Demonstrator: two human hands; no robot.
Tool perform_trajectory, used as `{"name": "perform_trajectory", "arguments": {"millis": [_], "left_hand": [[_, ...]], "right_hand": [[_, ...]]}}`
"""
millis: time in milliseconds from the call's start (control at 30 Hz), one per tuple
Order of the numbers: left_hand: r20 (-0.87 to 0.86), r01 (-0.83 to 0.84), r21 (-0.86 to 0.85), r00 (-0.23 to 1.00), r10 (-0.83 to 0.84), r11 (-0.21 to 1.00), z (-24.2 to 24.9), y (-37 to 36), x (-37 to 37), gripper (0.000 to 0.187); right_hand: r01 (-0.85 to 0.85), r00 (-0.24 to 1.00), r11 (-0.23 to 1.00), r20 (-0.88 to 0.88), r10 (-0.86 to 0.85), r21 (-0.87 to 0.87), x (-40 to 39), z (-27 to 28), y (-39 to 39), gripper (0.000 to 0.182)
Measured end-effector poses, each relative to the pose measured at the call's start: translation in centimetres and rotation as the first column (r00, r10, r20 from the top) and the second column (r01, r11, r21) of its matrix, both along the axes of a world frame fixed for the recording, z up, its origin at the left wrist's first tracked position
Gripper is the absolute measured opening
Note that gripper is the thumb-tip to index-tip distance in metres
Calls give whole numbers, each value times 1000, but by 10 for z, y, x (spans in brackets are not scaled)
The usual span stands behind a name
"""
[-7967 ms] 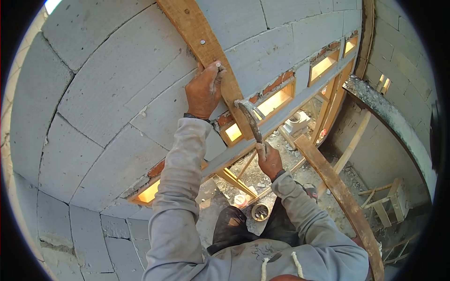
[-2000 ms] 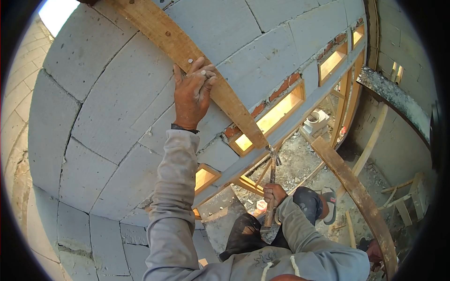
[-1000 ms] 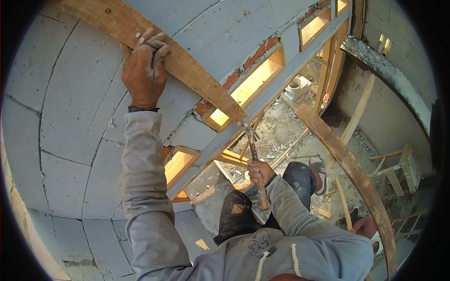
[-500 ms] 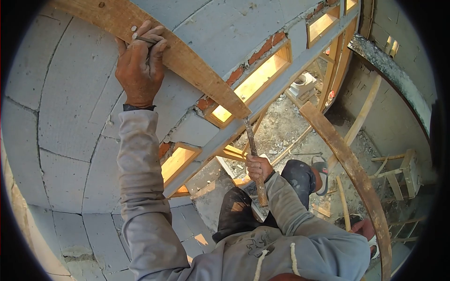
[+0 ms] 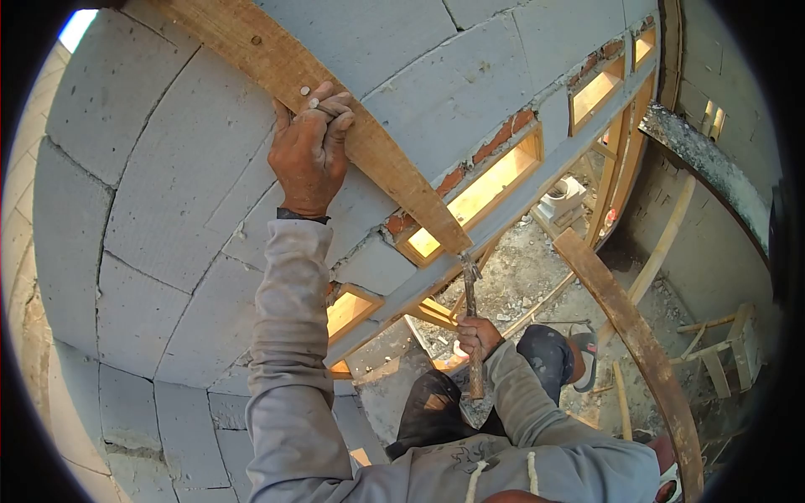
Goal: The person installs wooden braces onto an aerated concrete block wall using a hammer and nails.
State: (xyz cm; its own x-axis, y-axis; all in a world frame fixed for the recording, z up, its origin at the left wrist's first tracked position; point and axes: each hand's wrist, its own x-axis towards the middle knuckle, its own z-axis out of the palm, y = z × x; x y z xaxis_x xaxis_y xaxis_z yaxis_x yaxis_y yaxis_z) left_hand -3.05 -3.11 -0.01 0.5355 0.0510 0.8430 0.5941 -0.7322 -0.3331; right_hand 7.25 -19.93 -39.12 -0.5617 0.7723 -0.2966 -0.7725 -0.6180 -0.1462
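My left hand [image 5: 310, 155] is raised against a long wooden board [image 5: 394, 176] that lies slanting across the grey block wall [image 5: 168, 218]. Its fingers are pressed together around a nail [image 5: 315, 104]; another nail head [image 5: 304, 90] shows in the board just above. Lower down and to the right, my right hand [image 5: 479, 337] is wrapped round the handle of a hammer [image 5: 471, 293]. The hammer's head is close to the board's lower end, and whether they touch is hard to tell.
Small wood-framed openings [image 5: 495, 189] run along the wall. A curved plank [image 5: 629, 335] rises at the right, near a wooden frame [image 5: 721, 352]. Another person's sandalled foot [image 5: 584, 360] appears below, above rubble-strewn ground [image 5: 520, 277].
The view has shifted, so the wall, board and both hands appear further right and lower. The left hand keeps its place on the board; the hammer stays in the right hand.
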Motion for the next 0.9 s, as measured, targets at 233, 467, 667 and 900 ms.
{"name": "perform_trajectory", "arguments": {"millis": [233, 467, 667, 900], "left_hand": [[22, 25, -14, 999, -25, 1000, -1, 4, -2, 11], [-48, 76, -72, 996, -80, 994, 2, 3, -12, 10], [-144, -19, -118, 990, 1, 993, -2, 0, -15, 8], [-102, -14, -161, 995, -3, 987, -12, 6, -11, 3]], "right_hand": [[-41, 919, 984, 380, 105, -173, 2, 7, -10, 7], [26, 817, 978, 568, 98, -205, 4, 2, -22, 9], [110, 768, 971, 639, 51, -210, 14, 8, -36, 16], [179, 705, 972, 709, -18, -153, 24, 20, -45, 17]]}}
